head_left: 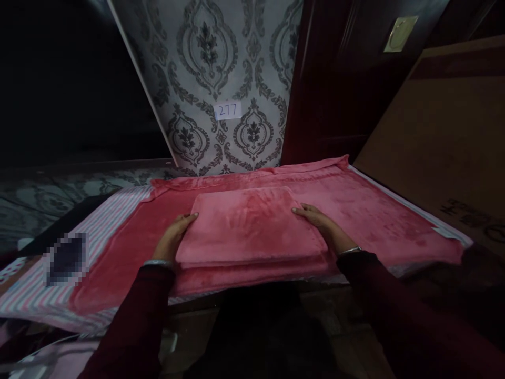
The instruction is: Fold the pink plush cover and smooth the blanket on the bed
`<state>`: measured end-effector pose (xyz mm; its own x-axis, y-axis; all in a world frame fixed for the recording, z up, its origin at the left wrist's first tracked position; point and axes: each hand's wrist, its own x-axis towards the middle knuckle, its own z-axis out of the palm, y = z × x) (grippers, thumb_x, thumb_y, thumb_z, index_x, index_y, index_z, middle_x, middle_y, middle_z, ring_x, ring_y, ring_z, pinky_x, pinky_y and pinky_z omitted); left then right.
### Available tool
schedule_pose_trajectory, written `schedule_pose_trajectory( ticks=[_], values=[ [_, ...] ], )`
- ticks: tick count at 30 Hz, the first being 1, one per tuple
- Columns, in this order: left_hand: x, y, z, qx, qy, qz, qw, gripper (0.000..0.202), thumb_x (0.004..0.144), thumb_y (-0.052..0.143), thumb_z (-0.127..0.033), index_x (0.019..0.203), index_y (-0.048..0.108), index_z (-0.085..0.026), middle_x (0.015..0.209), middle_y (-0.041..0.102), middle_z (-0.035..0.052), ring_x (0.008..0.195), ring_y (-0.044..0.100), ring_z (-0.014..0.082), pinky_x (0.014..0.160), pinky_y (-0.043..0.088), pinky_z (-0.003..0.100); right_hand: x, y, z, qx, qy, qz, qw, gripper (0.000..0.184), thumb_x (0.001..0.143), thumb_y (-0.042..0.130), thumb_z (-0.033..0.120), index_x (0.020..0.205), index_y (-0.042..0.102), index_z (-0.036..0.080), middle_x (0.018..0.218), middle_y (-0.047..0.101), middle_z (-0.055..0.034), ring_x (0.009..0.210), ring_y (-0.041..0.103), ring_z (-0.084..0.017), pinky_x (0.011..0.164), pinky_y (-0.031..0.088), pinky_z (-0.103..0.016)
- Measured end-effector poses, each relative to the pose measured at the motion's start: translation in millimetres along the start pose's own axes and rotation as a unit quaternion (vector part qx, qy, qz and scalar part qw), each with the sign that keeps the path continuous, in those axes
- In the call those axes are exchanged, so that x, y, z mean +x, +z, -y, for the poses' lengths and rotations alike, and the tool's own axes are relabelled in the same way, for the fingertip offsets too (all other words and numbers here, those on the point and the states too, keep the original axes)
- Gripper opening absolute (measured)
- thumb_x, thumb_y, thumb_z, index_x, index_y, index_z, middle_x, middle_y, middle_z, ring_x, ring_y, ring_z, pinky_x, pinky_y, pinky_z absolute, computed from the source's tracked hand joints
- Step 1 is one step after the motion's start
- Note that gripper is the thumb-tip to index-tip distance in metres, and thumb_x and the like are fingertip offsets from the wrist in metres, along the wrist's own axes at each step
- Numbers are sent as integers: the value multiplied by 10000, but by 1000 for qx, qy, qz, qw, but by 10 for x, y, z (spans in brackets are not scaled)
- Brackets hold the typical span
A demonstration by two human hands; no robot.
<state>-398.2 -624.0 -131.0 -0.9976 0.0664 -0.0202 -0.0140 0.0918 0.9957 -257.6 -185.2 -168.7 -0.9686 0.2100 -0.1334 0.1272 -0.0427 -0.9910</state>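
A folded pink towel (248,226) lies in a neat rectangle on a larger pink plush cloth (366,210) spread over the table. My left hand (173,237) rests against the folded towel's left edge, fingers stretched along it. On the right edge lies my right hand (325,226), its fingers flat and extended. Each hand touches the towel's side without gripping it. Both wrists carry a metal bangle, and the sleeves are dark maroon.
A pink-and-white striped sheet (106,221) shows under the plush cloth at the left, with a blurred dark object (67,259) on it. Patterned wallpaper with a label "277" (228,110) stands behind. A brown board (434,137) leans at the right.
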Motion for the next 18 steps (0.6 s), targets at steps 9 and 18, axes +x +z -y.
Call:
schedule_pose_trajectory(
  ticks=[9, 18],
  values=[
    [529, 220, -140, -93, -49, 43, 994, 657, 635, 899, -272, 1254, 685, -217, 982, 760, 55, 779, 705, 167, 682, 581, 268, 547, 44, 131, -34, 12, -71, 997, 289, 745, 808, 478, 776, 694, 215, 664, 717, -35, 570, 641, -191, 545, 558, -305],
    [958, 362, -77, -13, 27, 38, 999, 722, 570, 603, -97, 1281, 708, -164, 675, 622, -55, 489, 474, 79, 445, 351, 159, 821, 27, 201, -20, -8, -100, 995, 174, 677, 783, 324, 781, 681, 230, 690, 733, -43, 670, 689, -227, 610, 585, -320]
  ],
)
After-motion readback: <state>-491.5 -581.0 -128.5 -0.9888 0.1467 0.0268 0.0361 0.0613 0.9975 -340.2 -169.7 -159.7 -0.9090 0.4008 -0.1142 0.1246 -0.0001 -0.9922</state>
